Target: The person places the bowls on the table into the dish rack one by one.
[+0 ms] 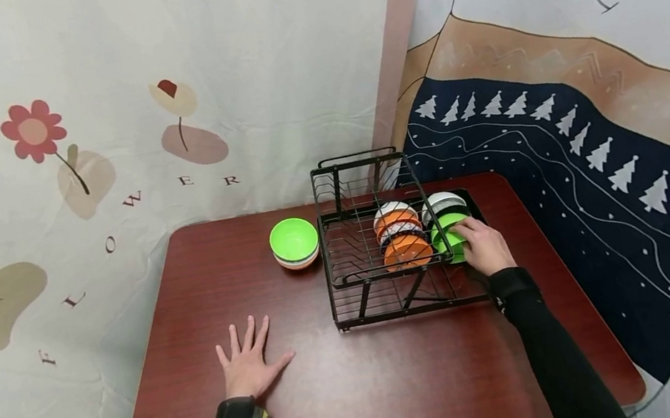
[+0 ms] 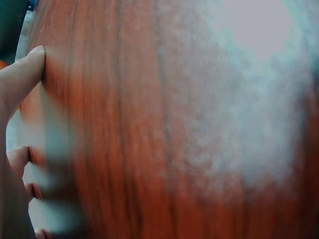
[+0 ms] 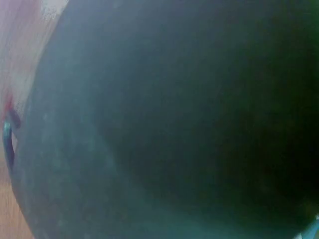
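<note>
My right hand [image 1: 485, 246] pinches the rim of a green bowl [image 1: 452, 251] standing on edge at the right side of a black two-tier dish rack [image 1: 369, 318]. Another green bowl sits just behind it, followed by dark and white bowls [image 1: 438, 202]. To their left in the rack is a row of orange, white and dark bowls, an orange bowl [image 1: 408, 253] foremost. My left hand [image 1: 251, 369] rests on the table with fingers spread and straight; its thumb [image 2: 27, 69] shows in the left wrist view. A dark surface fills most of the right wrist view, hiding the right fingers.
Left of the rack stands a small stack of bowls [image 1: 294, 240], green on top with white and orange beneath. The reddish-brown table [image 1: 362, 393] has rounded corners. Printed cloth [image 1: 265, 89] hangs behind it and along the right side.
</note>
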Demonstrator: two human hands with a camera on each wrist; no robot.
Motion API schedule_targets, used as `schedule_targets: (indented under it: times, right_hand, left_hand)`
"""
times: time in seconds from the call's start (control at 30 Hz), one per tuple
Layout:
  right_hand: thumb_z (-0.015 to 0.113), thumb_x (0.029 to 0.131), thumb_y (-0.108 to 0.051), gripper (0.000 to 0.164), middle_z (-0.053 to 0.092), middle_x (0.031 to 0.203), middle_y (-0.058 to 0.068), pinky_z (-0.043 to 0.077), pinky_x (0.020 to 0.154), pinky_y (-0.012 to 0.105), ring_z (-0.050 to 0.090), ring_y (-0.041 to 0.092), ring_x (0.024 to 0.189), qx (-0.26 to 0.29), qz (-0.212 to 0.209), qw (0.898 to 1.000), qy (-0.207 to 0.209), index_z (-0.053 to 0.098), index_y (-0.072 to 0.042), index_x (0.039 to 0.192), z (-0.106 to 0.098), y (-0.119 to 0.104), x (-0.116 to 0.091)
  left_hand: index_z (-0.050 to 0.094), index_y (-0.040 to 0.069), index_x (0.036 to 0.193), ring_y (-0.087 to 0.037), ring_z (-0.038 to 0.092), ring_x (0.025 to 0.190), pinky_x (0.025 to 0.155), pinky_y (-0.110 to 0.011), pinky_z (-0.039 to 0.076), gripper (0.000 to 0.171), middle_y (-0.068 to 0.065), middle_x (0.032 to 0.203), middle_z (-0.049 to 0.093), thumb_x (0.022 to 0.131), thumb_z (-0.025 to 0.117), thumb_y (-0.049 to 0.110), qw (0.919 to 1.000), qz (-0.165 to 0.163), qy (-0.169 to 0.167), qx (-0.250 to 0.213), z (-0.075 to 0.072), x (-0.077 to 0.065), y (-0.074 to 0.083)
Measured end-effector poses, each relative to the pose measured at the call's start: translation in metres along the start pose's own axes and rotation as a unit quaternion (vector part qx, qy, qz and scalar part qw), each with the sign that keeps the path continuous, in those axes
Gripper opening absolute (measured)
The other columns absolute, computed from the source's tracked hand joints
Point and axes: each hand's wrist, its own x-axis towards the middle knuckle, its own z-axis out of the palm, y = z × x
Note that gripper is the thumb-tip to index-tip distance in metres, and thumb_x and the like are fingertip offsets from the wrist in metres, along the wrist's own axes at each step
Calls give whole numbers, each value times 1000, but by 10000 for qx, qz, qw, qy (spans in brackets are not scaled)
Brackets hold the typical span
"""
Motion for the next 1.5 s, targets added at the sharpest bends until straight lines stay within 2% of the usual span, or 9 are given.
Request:
schedule_targets:
  times: [0.2,0.33,0.43,0.57,0.73,0.87,1.17,1.33,1.5]
  right_hand:
    - [65,81,12,35,59,114,13,44,66,42,57,30,95,-33,-86,9998,162,69,-3,112,-8,-3,-4]
    - [71,80,9,40,58,118,14,43,67,42,56,30,96,109,108,9994,312,69,-3,117,-18,-5,-10]
    - [72,82,2,43,58,121,15,45,76,46,56,33,103,329,576,9960,603,67,-5,124,-30,-8,-20]
    - [74,87,-16,56,51,132,18,38,92,57,48,40,118,528,1453,9849,777,56,-14,141,-45,-10,-47]
    - [73,88,-37,83,33,153,20,15,114,59,29,44,139,618,2161,9737,379,29,-24,157,-59,-11,-86]
    - [70,90,-40,93,19,162,19,-3,118,56,13,38,149,638,2336,9702,65,12,-23,161,-64,-12,-114]
    - [61,97,-42,94,1,164,21,-3,110,71,1,45,148,1173,3069,9424,-635,-4,-14,159,-43,-23,-163]
    - [63,90,-57,106,0,163,22,-5,106,75,-2,46,148,798,3181,9367,-1228,-1,-6,158,-27,-22,-170]
    - [62,82,-72,120,-4,162,25,-9,103,76,-8,48,146,509,3365,9197,-1956,6,5,155,-18,-23,-173]
  left_hand:
    - [32,27,156,-48,7,147,106,-77,-1,99,-11,162,23,77,55,82,10000,9,26,-15,-3,-1,1]
    - [32,27,156,-48,7,147,105,-77,-1,99,-12,162,23,77,56,81,10000,12,23,-39,-3,-2,2]
    - [33,25,156,-49,7,147,105,-78,-1,99,-13,162,24,77,57,81,9999,35,65,-101,-3,-2,2]
    - [31,27,157,-48,6,147,106,-77,-2,99,-11,163,22,77,54,83,10000,44,24,-65,-3,-1,2]
    - [31,27,157,-48,5,147,106,-77,-4,100,-11,163,22,77,53,84,10000,13,22,-84,-3,0,1]
    - [29,29,157,-46,3,148,106,-76,-4,101,-9,164,20,76,50,86,10000,-15,-40,-33,-1,0,1]
    - [33,26,156,-48,7,147,105,-77,0,100,-12,162,23,76,56,82,10000,-34,-8,-33,-6,-2,0]
    - [31,27,157,-47,4,147,105,-77,-2,100,-11,163,21,77,55,82,9999,-38,-136,-79,-8,-2,3]
    - [31,27,157,-47,4,147,105,-77,-2,100,-11,163,21,77,54,83,9999,-27,-110,-82,-7,-3,5]
